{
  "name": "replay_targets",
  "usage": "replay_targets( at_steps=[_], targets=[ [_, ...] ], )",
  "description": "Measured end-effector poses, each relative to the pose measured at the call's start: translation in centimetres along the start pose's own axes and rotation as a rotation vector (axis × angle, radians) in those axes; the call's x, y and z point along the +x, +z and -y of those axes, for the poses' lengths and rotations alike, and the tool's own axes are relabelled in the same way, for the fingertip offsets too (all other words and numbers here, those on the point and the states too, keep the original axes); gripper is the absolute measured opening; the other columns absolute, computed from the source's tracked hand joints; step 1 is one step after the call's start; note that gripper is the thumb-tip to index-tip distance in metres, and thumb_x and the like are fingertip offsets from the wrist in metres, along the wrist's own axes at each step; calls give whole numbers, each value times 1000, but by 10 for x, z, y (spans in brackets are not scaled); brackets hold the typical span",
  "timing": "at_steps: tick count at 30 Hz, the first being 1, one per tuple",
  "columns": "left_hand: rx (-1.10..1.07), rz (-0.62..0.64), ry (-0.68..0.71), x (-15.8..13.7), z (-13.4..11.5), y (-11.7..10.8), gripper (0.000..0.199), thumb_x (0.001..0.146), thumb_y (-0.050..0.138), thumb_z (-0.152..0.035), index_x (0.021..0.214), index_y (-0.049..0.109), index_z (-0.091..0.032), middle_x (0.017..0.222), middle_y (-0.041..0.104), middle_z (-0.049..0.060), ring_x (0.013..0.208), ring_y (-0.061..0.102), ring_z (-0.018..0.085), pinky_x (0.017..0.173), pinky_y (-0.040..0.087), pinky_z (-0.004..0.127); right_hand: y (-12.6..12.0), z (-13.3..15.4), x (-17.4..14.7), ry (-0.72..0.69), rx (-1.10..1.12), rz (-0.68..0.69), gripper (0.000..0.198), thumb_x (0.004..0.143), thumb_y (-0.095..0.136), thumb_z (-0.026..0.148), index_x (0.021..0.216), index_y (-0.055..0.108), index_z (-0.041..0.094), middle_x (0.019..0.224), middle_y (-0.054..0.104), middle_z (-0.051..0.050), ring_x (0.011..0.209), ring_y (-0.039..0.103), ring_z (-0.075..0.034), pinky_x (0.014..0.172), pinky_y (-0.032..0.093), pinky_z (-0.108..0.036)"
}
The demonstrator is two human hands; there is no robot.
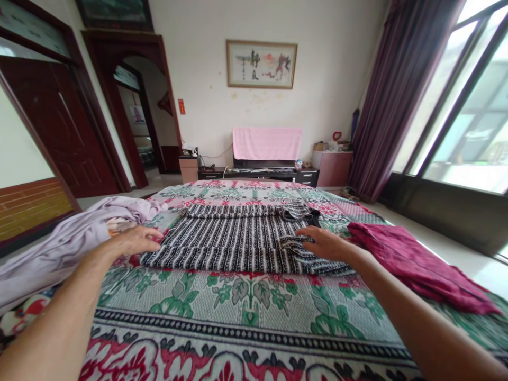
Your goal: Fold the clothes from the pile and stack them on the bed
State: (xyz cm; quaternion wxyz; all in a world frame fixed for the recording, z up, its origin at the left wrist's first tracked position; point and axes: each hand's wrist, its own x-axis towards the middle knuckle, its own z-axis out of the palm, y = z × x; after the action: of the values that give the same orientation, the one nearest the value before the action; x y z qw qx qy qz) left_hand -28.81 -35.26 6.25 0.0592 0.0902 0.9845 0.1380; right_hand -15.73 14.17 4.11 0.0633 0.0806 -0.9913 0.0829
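Observation:
A black-and-white striped knit sweater (230, 238) lies spread on the flowered bed cover (254, 301), its long edges folded inward and its sleeve part bunched at the right end. My left hand (137, 239) hovers at the sweater's left end with fingers stretched out, holding nothing. Over the right end, by the folded sleeve, is my right hand (327, 244), fingers apart and close to the knit. Whether its fingertips touch the fabric I cannot tell.
A folded dark red garment (416, 264) lies at the right. Pale lilac cloth (79, 233) is heaped at the left. Beyond the bed stand a low black cabinet (307, 177) and a screen under a pink towel (266, 143). A purple curtain (400, 95) hangs by the window.

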Motion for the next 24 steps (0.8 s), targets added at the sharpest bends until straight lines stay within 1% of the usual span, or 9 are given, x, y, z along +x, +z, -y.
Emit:
replay_targets(
  at_steps=[1, 3, 6, 9, 12, 14, 17, 21, 24],
  targets=[
    [0, 41, 13, 3, 1, 5, 50, 56, 57, -43, 96, 72, -18, 77, 68, -1, 78, 59, 19, 68, 41, 25, 3, -2, -1, 30, -7, 32, 38, 84, 50, 24, 119, 62, 18, 118, 64, -11, 107, 60, -23, 93, 44, -34],
    [9, 76, 37, 8, 4, 14, 43, 56, 55, -43, 86, 72, -17, 73, 67, 0, 75, 58, 19, 64, 40, 24, 7, -4, -2, 85, -23, 64, 44, 84, 51, 32, 126, 57, 18, 121, 61, -13, 109, 58, -25, 93, 44, -36],
    [35, 68, 45, 13, 8, 21, 31, 54, 54, -41, 68, 68, -17, 59, 59, -2, 65, 53, 17, 58, 35, 23, 10, -5, -3, 127, -51, 40, 51, 82, 54, 36, 130, 53, 18, 122, 59, -15, 108, 58, -28, 92, 44, -40],
    [9, 60, 62, 12, 6, 19, 25, 53, 54, -41, 59, 63, -18, 53, 54, -3, 61, 49, 16, 55, 33, 23, 12, -4, -1, 140, -60, 11, 46, 80, 56, 36, 122, 59, 17, 115, 62, -14, 104, 59, -28, 89, 43, -40],
    [-24, 48, 59, 7, 0, 12, 24, 53, 54, -41, 56, 60, -18, 51, 52, -3, 59, 47, 15, 54, 32, 23, 13, -4, 1, 128, -37, 12, 34, 80, 56, 31, 109, 67, 19, 104, 69, -10, 96, 62, -23, 85, 44, -34],
    [-26, 55, 50, 4, -3, 8, 23, 54, 53, -40, 56, 60, -18, 50, 51, -3, 58, 47, 15, 54, 32, 23, 11, -4, 2, 104, -29, 38, 27, 79, 55, 27, 101, 71, 20, 96, 71, -7, 89, 63, -20, 80, 43, -30],
    [9, 59, 41, 2, -6, 5, 23, 57, 52, -38, 58, 61, -18, 50, 51, -3, 58, 47, 15, 54, 31, 23, 2, -6, 0, 69, -33, 58, 26, 79, 52, 24, 95, 73, 20, 87, 72, -6, 80, 62, -18, 73, 42, -27],
    [92, -94, 28, 9, -4, 10, 29, 66, 47, -41, 70, 64, -17, 57, 56, -1, 61, 51, 16, 55, 32, 24, -14, -17, -2, 89, -18, 37, 27, 78, 51, 27, 93, 73, 19, 77, 70, -3, 70, 60, -16, 66, 41, -26],
    [115, -191, 21, 17, 1, 21, 35, 70, 46, -41, 83, 68, -18, 67, 64, 1, 70, 56, 18, 61, 36, 24, -12, -28, -2, 131, -27, -64, 29, 77, 52, 29, 97, 71, 19, 83, 70, -3, 74, 61, -18, 68, 42, -26]
  ],
)
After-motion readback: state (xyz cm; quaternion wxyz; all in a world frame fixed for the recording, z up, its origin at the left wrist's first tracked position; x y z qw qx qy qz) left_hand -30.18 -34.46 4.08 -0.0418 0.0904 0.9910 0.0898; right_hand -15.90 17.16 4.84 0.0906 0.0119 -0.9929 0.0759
